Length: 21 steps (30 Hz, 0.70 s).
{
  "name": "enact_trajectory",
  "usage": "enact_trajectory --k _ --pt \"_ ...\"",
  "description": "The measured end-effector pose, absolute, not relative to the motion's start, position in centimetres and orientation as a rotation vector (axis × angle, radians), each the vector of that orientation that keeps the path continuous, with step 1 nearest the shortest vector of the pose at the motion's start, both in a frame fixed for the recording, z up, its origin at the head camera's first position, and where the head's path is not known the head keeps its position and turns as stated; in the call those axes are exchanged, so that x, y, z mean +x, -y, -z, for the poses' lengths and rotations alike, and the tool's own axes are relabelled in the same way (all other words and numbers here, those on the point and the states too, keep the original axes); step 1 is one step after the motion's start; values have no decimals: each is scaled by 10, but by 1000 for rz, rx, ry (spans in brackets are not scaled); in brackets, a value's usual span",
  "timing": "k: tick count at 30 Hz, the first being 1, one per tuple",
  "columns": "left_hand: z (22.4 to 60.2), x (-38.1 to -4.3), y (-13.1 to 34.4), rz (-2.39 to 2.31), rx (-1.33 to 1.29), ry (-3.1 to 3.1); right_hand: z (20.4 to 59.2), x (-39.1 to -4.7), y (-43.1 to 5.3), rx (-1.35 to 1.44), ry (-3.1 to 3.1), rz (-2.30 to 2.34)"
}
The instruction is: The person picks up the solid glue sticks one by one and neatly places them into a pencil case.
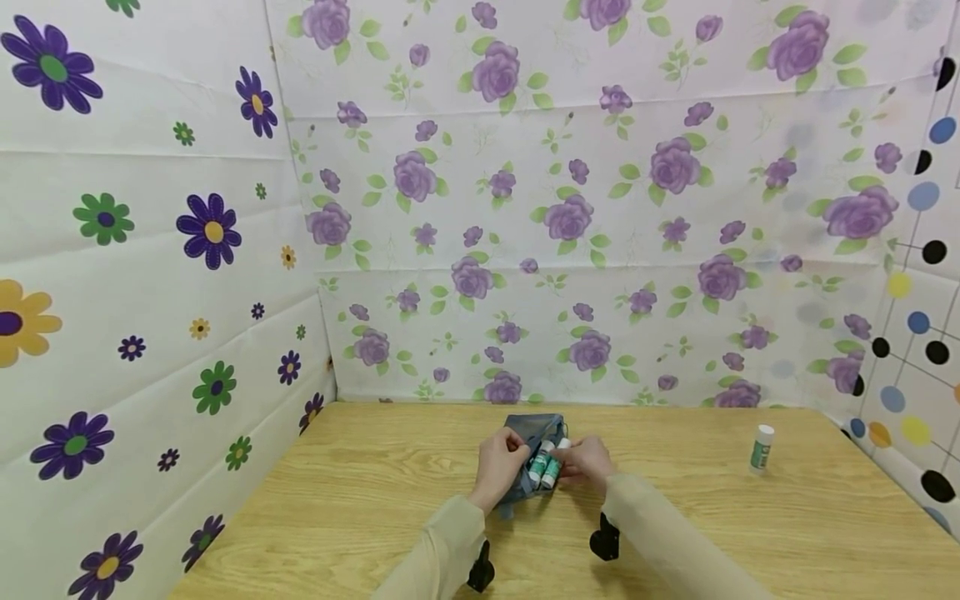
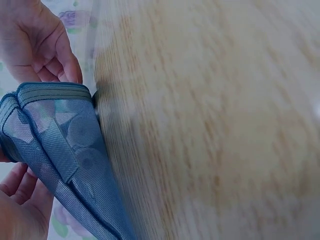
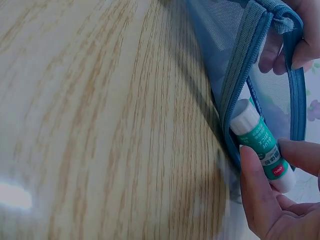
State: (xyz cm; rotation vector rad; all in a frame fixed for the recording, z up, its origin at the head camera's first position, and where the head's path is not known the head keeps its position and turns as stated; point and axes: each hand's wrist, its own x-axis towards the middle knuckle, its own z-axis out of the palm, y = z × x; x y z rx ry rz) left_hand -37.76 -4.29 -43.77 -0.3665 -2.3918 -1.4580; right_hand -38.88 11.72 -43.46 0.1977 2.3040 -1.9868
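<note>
Holding a blue mesh zip pouch in the head view: left hand has curled fingers on the pouch's left edge, right hand pinches a glue stick at the pouch mouth. Second glue stick lies just left of it, side by side, also at the mouth. Pouch sits over the middle of the wood-grain table. Third glue stick stands upright on the table's far right, well apart from both hands. Beige sleeves, black wrist devices on both arms.

Left wrist view: pouch at left, zip edge up, fabric tab on its side, round shapes dim through the mesh. Hands above and below; exact left-hand finger contact cannot be told here.

Right wrist view: zip undone, mouth gaping. Right thumb and fingers close around the white base end of the green-labelled glue stick, white cap at the opening. Left fingers pinch the pouch's far zip edge.
</note>
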Motion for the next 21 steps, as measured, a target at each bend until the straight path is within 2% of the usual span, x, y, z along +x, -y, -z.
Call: enact_trajectory --k 21 --pt "436 -378 41 1429 -359 2406 437 -389 -116 76 -2259 1946"
